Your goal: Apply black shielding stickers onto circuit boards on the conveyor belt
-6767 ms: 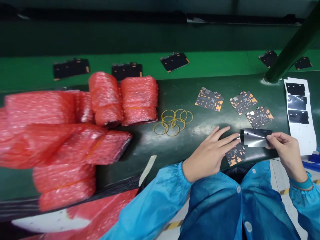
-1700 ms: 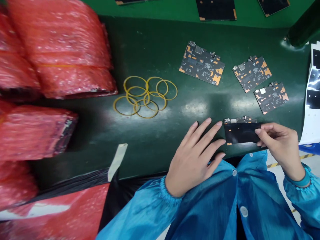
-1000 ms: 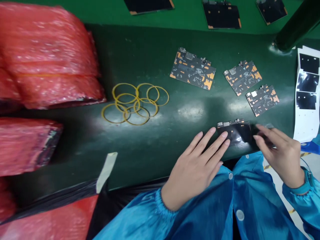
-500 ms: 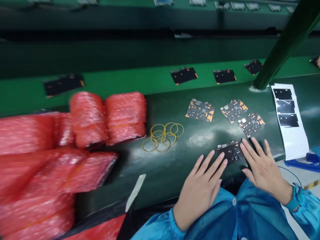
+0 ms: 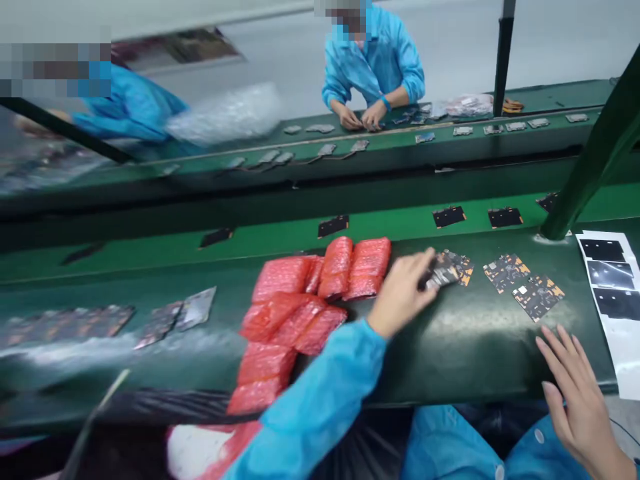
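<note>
My left hand point(image 5: 403, 293) reaches across the dark green belt, its fingertips pinching a tilted, blurred circuit board point(image 5: 440, 277) with black film on it. That board overlaps a flat board with orange patches point(image 5: 463, 268). Further right lie two similar circuit boards point(image 5: 505, 272) point(image 5: 539, 297), apart from each other. My right hand point(image 5: 575, 393) rests low near the belt's front edge, fingers apart and holding nothing. It is nearest a white backing sheet point(image 5: 613, 293) carrying black film pieces.
Red bubble-wrap bundles point(image 5: 320, 287) lie left of my left hand, with more boards point(image 5: 195, 308) beyond. Black-filmed boards point(image 5: 449, 216) sit on a green strip behind. A green post point(image 5: 595, 153) rises at right. A co-worker point(image 5: 373, 67) handles parts at a far bench.
My left hand has carried the filmed board up the belt onto another board. My right hand has let go and dropped back toward the front edge. The view has swung upward.
</note>
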A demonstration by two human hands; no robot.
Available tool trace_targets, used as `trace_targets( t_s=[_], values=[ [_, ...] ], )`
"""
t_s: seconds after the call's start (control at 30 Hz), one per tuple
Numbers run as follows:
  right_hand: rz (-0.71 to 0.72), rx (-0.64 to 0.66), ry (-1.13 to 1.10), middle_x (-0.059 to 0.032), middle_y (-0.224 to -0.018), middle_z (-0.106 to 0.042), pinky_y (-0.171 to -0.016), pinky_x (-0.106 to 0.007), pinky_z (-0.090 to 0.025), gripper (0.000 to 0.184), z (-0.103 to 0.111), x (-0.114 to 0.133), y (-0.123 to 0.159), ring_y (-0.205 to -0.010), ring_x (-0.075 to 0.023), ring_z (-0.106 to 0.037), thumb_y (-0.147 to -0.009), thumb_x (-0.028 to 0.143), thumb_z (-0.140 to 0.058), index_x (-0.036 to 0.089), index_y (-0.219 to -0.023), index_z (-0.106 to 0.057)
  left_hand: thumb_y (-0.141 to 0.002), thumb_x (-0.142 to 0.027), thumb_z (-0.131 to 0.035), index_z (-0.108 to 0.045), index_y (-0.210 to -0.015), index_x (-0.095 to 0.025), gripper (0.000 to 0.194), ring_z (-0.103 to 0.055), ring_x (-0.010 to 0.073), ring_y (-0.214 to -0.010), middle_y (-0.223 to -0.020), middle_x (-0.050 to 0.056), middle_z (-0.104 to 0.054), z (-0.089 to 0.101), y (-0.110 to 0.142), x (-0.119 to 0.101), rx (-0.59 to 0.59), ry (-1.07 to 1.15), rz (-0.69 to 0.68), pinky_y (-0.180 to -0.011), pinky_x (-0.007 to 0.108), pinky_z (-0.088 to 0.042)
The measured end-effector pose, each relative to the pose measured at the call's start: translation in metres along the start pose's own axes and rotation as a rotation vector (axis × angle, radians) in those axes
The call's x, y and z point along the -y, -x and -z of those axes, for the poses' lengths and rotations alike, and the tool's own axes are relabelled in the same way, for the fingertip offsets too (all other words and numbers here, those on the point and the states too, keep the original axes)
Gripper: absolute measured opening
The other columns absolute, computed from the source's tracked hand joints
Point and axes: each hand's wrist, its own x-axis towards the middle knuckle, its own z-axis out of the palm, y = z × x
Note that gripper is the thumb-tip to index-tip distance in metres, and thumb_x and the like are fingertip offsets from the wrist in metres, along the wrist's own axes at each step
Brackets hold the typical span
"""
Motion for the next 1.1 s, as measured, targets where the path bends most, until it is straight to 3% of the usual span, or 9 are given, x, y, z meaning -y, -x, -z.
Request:
trace_targets(
  t_s=[0.1,0.2,0.3,0.43,0.53,0.63,0.77,0.93,1.1],
  values=[
    [-0.032,-0.023,-0.02,-0.0069,-0.168,-0.046,-0.13,-0.058,-0.028,0.066,-0.001,-0.005,0.006,-0.16,-0.0315,-0.034,-0.104,0.019,-0.045,0.027,-0.168,-0.034,-0.091,-0.032,-0.064,-0.055,-0.147,-0.009,0.062,-0.058,0.0341,-0.135,-0.145,0.019,-0.064,0.029,-0.057,0.062,-0.041,-0.095,0.148,-0.119,0.054,-0.046],
    [-0.09,-0.067,-0.008,-0.0086,-0.163,-0.052,-0.125,-0.063,-0.036,0.06,0.007,-0.012,0.007,-0.157,-0.0334,-0.04,-0.104,0.02,-0.047,0.027,-0.164,-0.042,-0.092,-0.037,-0.062,-0.059,-0.143,-0.015,0.055,-0.05,0.038,-0.146,-0.149,0.016,-0.062,0.032,-0.097,0.074,-0.094,-0.075,0.132,-0.12,0.06,-0.042],
    [-0.198,-0.206,0.027,-0.0107,-0.149,-0.065,-0.117,-0.06,-0.048,0.045,0.03,-0.035,0.001,-0.147,-0.0337,-0.054,-0.102,0.019,-0.051,0.026,-0.145,-0.062,-0.103,-0.035,-0.047,-0.059,-0.143,-0.017,0.045,-0.047,0.0352,-0.15,-0.152,0.01,-0.061,0.006,-0.115,0.029,-0.13,0.001,0.001,-0.124,0.061,-0.038],
    [-0.401,-0.369,0.137,-0.0079,-0.108,-0.08,-0.094,-0.046,-0.059,0.022,0.071,-0.09,-0.015,-0.105,-0.0274,-0.075,-0.101,0.023,-0.056,0.024,-0.109,-0.077,-0.104,-0.027,-0.05,-0.069,-0.133,-0.021,0.036,-0.062,0.0242,-0.135,-0.139,0.005,-0.072,-0.057,-0.126,-0.091,-0.048,0.15,-0.303,-0.122,0.047,-0.047],
    [-0.58,-0.3,0.147,-0.0075,-0.099,-0.081,-0.085,-0.041,-0.059,0.023,0.092,-0.135,-0.029,-0.091,-0.0257,-0.075,-0.099,0.028,-0.056,0.022,-0.099,-0.078,-0.102,-0.026,-0.057,-0.07,-0.136,-0.021,0.037,-0.052,0.0268,-0.147,-0.153,0.007,-0.063,-0.108,-0.138,-0.188,0.133,0.239,-0.555,-0.126,0.048,-0.043],
    [-0.603,-0.225,0.151,-0.0073,-0.1,-0.081,-0.079,-0.036,-0.059,0.024,0.095,-0.167,-0.042,-0.086,-0.0229,-0.076,-0.096,0.025,-0.056,0.021,-0.101,-0.079,-0.095,-0.03,-0.072,-0.058,-0.15,-0.018,0.057,-0.038,0.0305,-0.158,-0.166,0.011,-0.049,-0.144,-0.154,-0.252,0.334,0.247,-0.593,-0.131,0.049,-0.034],
    [-0.565,-0.145,0.19,-0.0064,-0.099,-0.08,-0.08,-0.034,-0.058,0.024,0.091,-0.188,-0.054,-0.088,-0.0221,-0.075,-0.093,0.022,-0.062,0.022,-0.109,-0.078,-0.091,-0.029,-0.079,-0.058,-0.148,-0.016,0.063,-0.047,0.0331,-0.153,-0.156,0.013,-0.06,-0.162,-0.159,-0.277,0.368,0.256,-0.524,-0.128,0.049,-0.04],
    [-0.514,-0.098,0.243,-0.0049,-0.095,-0.081,-0.078,-0.033,-0.056,0.02,0.094,-0.192,-0.056,-0.085,-0.0223,-0.076,-0.094,0.022,-0.063,0.023,-0.106,-0.079,-0.096,-0.029,-0.073,-0.066,-0.14,-0.026,0.044,-0.062,0.031,-0.136,-0.15,0.012,-0.064,-0.161,-0.143,-0.275,0.308,0.282,-0.4,-0.112,0.044,-0.054],
    [-0.415,-0.098,0.337,-0.0055,-0.091,-0.081,-0.079,-0.035,-0.055,0.022,0.101,-0.185,-0.055,-0.084,-0.0231,-0.075,-0.1,0.028,-0.06,0.023,-0.104,-0.081,-0.098,-0.027,-0.071,-0.07,-0.135,-0.032,0.037,-0.066,0.0275,-0.128,-0.142,0.006,-0.069,-0.165,-0.138,-0.275,0.278,0.335,-0.344,-0.107,0.041,-0.057]
  ],
)
